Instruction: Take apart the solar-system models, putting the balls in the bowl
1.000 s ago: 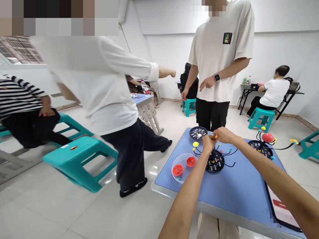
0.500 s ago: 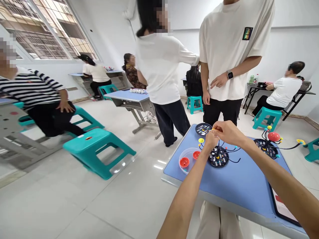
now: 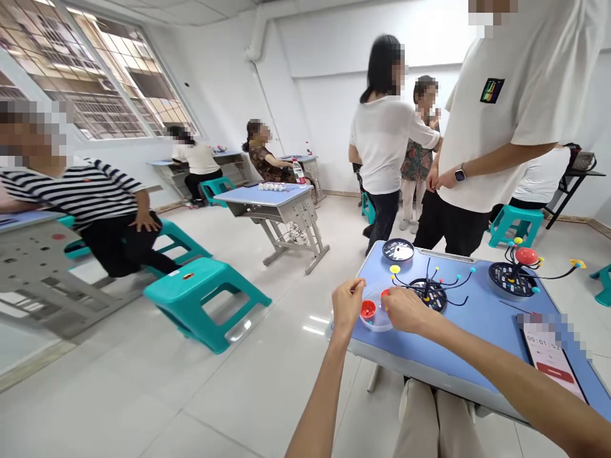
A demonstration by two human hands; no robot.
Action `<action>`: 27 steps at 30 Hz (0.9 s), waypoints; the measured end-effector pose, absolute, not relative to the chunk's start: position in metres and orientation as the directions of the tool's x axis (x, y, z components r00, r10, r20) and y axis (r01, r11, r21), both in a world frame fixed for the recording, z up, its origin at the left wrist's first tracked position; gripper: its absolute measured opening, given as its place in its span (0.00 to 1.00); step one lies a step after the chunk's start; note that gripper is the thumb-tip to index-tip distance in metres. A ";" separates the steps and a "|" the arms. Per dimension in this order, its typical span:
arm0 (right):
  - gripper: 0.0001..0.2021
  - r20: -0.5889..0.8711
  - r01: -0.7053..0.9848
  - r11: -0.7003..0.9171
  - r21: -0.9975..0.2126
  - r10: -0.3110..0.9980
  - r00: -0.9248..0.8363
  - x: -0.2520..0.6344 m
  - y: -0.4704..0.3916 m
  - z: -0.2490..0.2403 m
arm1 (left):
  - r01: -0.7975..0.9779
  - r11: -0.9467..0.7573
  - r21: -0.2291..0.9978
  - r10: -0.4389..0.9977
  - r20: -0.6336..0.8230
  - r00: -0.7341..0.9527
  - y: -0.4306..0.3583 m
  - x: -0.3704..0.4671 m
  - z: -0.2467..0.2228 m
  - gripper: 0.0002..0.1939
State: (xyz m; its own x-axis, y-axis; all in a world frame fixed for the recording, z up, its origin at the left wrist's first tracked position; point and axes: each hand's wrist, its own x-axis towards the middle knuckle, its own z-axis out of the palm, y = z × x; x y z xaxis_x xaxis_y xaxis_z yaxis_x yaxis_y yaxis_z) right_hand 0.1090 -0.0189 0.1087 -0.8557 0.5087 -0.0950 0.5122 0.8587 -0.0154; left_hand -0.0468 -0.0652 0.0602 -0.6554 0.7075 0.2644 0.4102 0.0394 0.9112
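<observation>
My left hand [image 3: 347, 306] is raised at the left rim of a clear plastic bowl [image 3: 377, 328], its fingertips pinched together; what they hold, if anything, is too small to make out. Over the bowl's right side, my right hand [image 3: 405, 310] is closed, with a bit of red showing at its fingertips. One red half-ball cup [image 3: 368, 310] lies in the bowl. Just beyond my right hand stands a solar system model on a round black base [image 3: 435, 305], with curved black arms tipped by small coloured balls, including a yellow one [image 3: 394, 270].
At the table's right stands another model with a red ball [image 3: 526, 256]. A round black-rimmed disc [image 3: 398, 250] lies at the far left corner. A phone [image 3: 548, 356] showing a timer rests at the right. A person in white [image 3: 515, 114] stands beyond the table; a teal stool [image 3: 200, 286] is left.
Both my hands have come down from above the model to the bowl and moved apart. The view has shifted, and the standing people have moved to the right.
</observation>
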 end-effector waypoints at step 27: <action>0.26 -0.196 0.725 0.685 -0.071 0.703 -0.684 0.070 0.089 0.148 | 0.645 0.153 0.749 0.976 -0.014 -0.215 0.039 -0.055 0.082 0.07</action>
